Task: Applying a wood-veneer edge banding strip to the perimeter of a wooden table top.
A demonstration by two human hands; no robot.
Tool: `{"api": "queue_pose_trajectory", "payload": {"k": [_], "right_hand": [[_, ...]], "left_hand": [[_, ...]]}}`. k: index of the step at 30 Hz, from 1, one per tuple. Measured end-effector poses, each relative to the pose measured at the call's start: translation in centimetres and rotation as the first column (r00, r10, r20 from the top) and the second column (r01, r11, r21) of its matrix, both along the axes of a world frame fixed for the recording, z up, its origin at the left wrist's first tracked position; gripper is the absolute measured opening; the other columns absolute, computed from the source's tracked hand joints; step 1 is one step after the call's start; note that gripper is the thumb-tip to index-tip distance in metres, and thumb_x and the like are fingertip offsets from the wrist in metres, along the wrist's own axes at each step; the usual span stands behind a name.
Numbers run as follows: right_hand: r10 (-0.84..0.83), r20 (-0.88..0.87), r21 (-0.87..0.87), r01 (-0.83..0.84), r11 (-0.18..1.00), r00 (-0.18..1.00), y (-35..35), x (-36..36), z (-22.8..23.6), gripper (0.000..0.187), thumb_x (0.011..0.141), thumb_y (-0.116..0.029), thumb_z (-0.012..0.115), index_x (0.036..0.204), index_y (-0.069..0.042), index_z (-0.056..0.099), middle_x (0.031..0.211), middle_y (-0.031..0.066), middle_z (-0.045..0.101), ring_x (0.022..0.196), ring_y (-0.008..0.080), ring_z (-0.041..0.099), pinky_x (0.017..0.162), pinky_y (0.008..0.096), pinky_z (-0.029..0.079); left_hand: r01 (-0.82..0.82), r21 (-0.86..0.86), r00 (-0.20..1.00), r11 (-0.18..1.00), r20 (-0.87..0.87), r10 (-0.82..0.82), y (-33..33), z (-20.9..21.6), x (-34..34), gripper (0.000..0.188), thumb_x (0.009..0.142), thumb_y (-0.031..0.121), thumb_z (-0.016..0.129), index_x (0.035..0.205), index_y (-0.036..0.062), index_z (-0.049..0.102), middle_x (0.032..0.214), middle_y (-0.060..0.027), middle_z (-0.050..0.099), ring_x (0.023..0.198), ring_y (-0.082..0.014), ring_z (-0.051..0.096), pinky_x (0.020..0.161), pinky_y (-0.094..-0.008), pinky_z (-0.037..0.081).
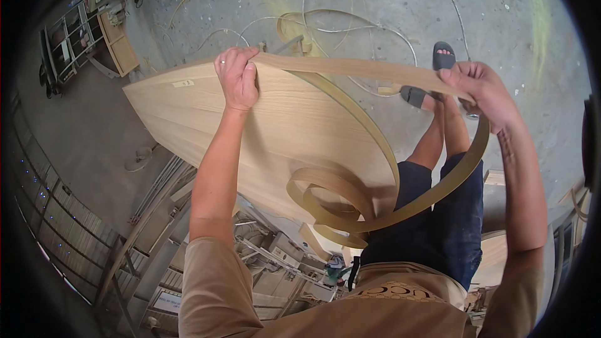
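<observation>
A large light wood-grain panel (294,125) is tilted in front of me, with a small pale label near its far left corner. My left hand (238,78) is closed over its upper edge, thumb on the face, fingers on the strip laid along that edge. From there the wood-coloured edge banding strip (369,69) stretches right, clear of the panel's right edge. My right hand (479,91) pinches it between thumb and fingers. Beyond that hand the strip loops down, its yellowish back showing, into a loose coil (338,197) lying on the panel near my waist.
A pale hose (375,27) and thin cords curl over the grey floor (501,19), beside a yellowish strip loop (300,22). My slippered feet (413,95) stand at right. A metal rack (72,40) and wooden board (119,44) are at far left.
</observation>
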State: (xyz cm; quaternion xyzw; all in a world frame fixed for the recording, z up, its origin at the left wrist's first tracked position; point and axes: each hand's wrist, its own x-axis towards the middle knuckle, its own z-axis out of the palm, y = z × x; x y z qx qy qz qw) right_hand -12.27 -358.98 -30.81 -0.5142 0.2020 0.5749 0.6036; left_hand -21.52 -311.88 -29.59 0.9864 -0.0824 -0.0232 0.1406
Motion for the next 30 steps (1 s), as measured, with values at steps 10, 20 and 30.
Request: {"api": "queue_pose_trajectory", "payload": {"k": [10,20,30], "right_hand": [[0.083,-0.012,-0.007,-0.083,0.996,0.996,-0.4,-2.8,-0.8,0.042,0.094,-0.038,0.076,0.065,-0.016,0.054,0.062,-0.0109,0.044,0.053,0.0015,0.033,0.048,0.0241,0.02],[-0.095,-0.049,0.148,0.101,0.984,0.994,0.6,-11.9,-3.0,0.041,0.1,-0.031,0.071,0.067,-0.012,0.055,0.062,-0.0106,0.041,0.055,0.0022,0.032,0.05,0.0243,0.022],[-0.067,-0.151,0.13,0.087,0.988,0.986,1.3,-13.7,-2.7,0.038,0.1,-0.033,0.07,0.072,-0.011,0.057,0.063,-0.0111,0.043,0.054,0.0009,0.033,0.047,0.0243,0.022]], "left_hand": [[0.001,0.01,1.0,1.0,-0.008,0.0,0.0,0.0,0.1,0.031,0.089,0.021,0.049,0.105,0.0049,0.069,0.103,-0.0113,0.068,0.106,-0.0313,0.059,0.101,-0.0441,0.035],[0.014,-0.012,1.0,1.0,-0.013,-0.014,-0.2,-0.1,0.3,0.032,0.087,0.018,0.047,0.106,0.0041,0.069,0.105,-0.0121,0.069,0.105,-0.0319,0.058,0.1,-0.0436,0.035],[0.031,0.011,1.0,0.999,-0.002,-0.031,-0.1,-0.1,0.3,0.033,0.086,0.017,0.046,0.106,0.0038,0.068,0.105,-0.0123,0.069,0.103,-0.0324,0.058,0.1,-0.0438,0.036]]}}
